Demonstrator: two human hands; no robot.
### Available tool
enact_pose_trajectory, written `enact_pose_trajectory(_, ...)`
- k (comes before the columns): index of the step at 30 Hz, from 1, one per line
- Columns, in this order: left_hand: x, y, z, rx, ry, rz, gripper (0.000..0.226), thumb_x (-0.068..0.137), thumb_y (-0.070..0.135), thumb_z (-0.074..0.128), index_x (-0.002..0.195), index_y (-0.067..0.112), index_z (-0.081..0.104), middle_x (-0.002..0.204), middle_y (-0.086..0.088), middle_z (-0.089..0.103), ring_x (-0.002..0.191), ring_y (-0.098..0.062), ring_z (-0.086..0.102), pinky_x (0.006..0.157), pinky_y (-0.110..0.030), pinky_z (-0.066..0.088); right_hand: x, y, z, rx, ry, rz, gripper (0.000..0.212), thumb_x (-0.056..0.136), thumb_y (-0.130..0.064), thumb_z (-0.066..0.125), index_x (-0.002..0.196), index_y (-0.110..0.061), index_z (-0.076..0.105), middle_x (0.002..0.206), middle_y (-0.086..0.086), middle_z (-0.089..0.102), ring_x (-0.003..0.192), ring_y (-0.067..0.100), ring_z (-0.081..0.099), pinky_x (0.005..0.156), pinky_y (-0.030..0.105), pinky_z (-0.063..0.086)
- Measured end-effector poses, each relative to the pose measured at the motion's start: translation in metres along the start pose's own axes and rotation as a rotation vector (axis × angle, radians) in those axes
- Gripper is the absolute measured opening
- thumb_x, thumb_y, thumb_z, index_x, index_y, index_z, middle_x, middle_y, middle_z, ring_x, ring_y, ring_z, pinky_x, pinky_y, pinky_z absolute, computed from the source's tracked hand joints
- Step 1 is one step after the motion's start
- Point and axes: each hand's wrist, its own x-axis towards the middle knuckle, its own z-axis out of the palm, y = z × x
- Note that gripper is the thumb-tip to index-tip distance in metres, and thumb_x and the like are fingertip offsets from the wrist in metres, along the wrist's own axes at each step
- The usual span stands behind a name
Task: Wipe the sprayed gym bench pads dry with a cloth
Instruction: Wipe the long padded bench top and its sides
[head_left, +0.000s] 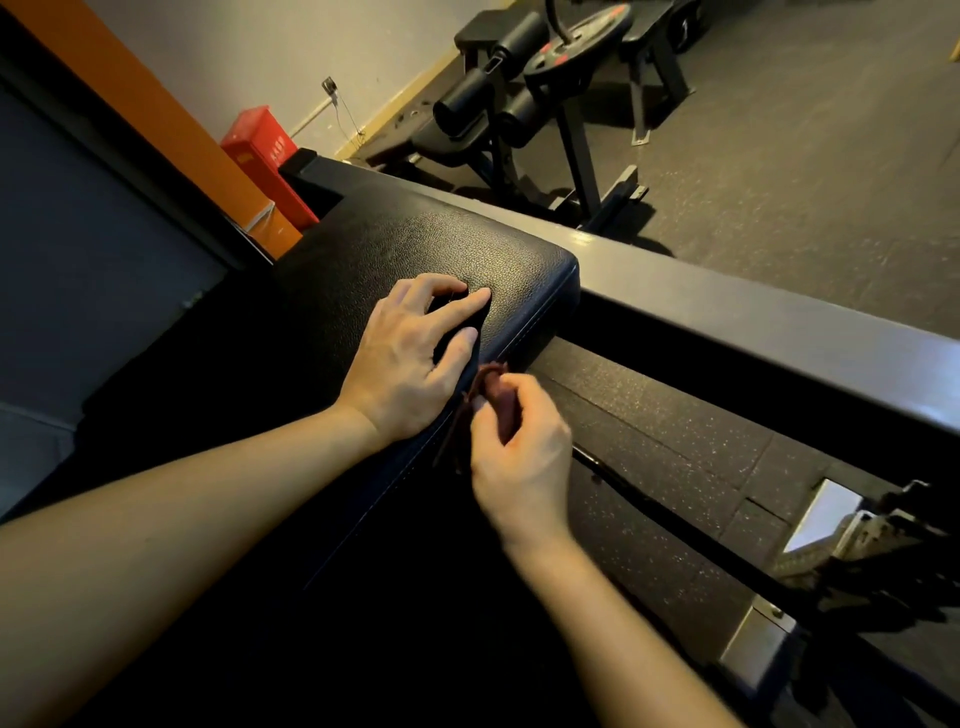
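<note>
A person's left hand (410, 353) rests with fingers spread on the black bench pad (415, 239) at the centre of the frame. The right hand (519, 447) pinches a dark reddish cloth (485, 376) at the pad's side edge, just beside the left hand. Beyond a dark steel rail (727, 312), a roller-padded bench (467, 104) with a weight plate (582, 36) stands at upper right, and a red box (260, 140) at upper left.

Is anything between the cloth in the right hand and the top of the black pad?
Yes: the left hand rests on the black textured bench pad, just beside the dark red-brown cloth that the right hand pinches at the pad's side edge. Farther on, nothing lies on the pad.
</note>
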Motion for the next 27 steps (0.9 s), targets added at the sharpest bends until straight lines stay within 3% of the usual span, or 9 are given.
enact_pose_trajectory(3,0.0,0.0,0.0,-0.002,0.009,0.004,0.042,0.1,0.036,0.049,0.137,0.024,0.064,0.133,-0.002,0.056,0.122,-0.024,0.051,0.104,-0.05,0.041,-0.02,0.004,-0.003,-0.01,-0.194,-0.007,0.003,0.085,-0.019,0.061,0.086,-0.016,0.062,0.08,-0.005,0.064,0.075,0.016,0.058,0.072,0.035,0.05)
enact_pose_trajectory(5,-0.001,0.0,0.0,-0.007,0.012,0.001,0.043,0.1,0.037,0.049,0.137,0.024,0.065,0.133,-0.002,0.056,0.123,-0.024,0.051,0.105,-0.049,0.04,-0.012,0.007,-0.016,-0.084,-0.313,-0.052,0.009,0.083,-0.024,0.059,0.079,-0.015,0.058,0.07,-0.006,0.057,0.067,0.017,0.053,0.067,0.041,0.048)
enact_pose_trajectory(9,-0.001,-0.001,0.002,-0.013,0.015,-0.014,0.042,0.098,0.038,0.049,0.136,0.025,0.066,0.132,-0.001,0.057,0.123,-0.024,0.05,0.104,-0.047,0.04,0.019,0.01,-0.025,-0.02,0.019,0.06,0.012,0.084,-0.026,0.061,0.091,-0.018,0.066,0.078,-0.007,0.065,0.073,0.012,0.059,0.073,0.034,0.05)
enact_pose_trajectory(11,-0.001,-0.001,0.002,-0.013,0.02,-0.012,0.042,0.098,0.038,0.049,0.135,0.025,0.066,0.132,-0.001,0.057,0.122,-0.024,0.051,0.104,-0.047,0.04,0.009,0.004,-0.007,0.046,0.03,0.094,0.012,0.086,-0.022,0.061,0.097,-0.02,0.065,0.084,-0.006,0.067,0.077,0.01,0.06,0.076,0.032,0.051)
enact_pose_trajectory(16,-0.001,0.0,-0.001,-0.026,0.011,-0.017,0.044,0.097,0.04,0.047,0.135,0.026,0.065,0.131,0.001,0.056,0.123,-0.023,0.049,0.104,-0.044,0.039,-0.028,0.001,-0.01,0.017,-0.302,0.136,0.005,0.089,-0.018,0.065,0.094,-0.02,0.066,0.081,-0.011,0.067,0.075,0.0,0.06,0.072,0.02,0.048)
enact_pose_trajectory(17,-0.001,0.0,-0.001,-0.032,0.011,-0.02,0.044,0.097,0.041,0.047,0.134,0.026,0.066,0.131,0.001,0.056,0.123,-0.023,0.049,0.104,-0.044,0.039,-0.021,0.004,-0.019,-0.038,-0.298,0.098,0.006,0.087,-0.02,0.065,0.093,-0.018,0.067,0.08,-0.011,0.068,0.074,0.001,0.06,0.072,0.021,0.048)
enact_pose_trajectory(22,-0.002,0.0,0.0,-0.041,0.01,-0.034,0.046,0.096,0.043,0.047,0.133,0.026,0.066,0.13,0.001,0.056,0.122,-0.023,0.049,0.105,-0.042,0.037,0.021,0.003,-0.019,-0.038,0.042,0.131,0.011,0.09,-0.013,0.063,0.099,-0.02,0.063,0.087,-0.007,0.067,0.082,0.012,0.064,0.081,0.029,0.051)
enact_pose_trajectory(24,-0.002,0.0,0.0,-0.046,0.011,-0.033,0.046,0.095,0.043,0.047,0.133,0.026,0.066,0.129,0.001,0.056,0.122,-0.022,0.048,0.105,-0.042,0.037,0.013,-0.001,-0.008,-0.034,-0.015,0.12,0.01,0.09,-0.012,0.063,0.098,-0.016,0.064,0.084,-0.008,0.066,0.078,0.007,0.061,0.078,0.024,0.049)
enact_pose_trajectory(27,-0.002,-0.001,-0.001,-0.052,-0.015,-0.036,0.048,0.096,0.045,0.044,0.136,0.027,0.064,0.13,0.003,0.054,0.124,-0.02,0.046,0.108,-0.042,0.035,0.001,-0.013,-0.019,-0.102,-0.311,0.171,0.006,0.091,-0.012,0.068,0.096,-0.014,0.067,0.082,-0.007,0.067,0.074,0.004,0.059,0.074,0.023,0.049)
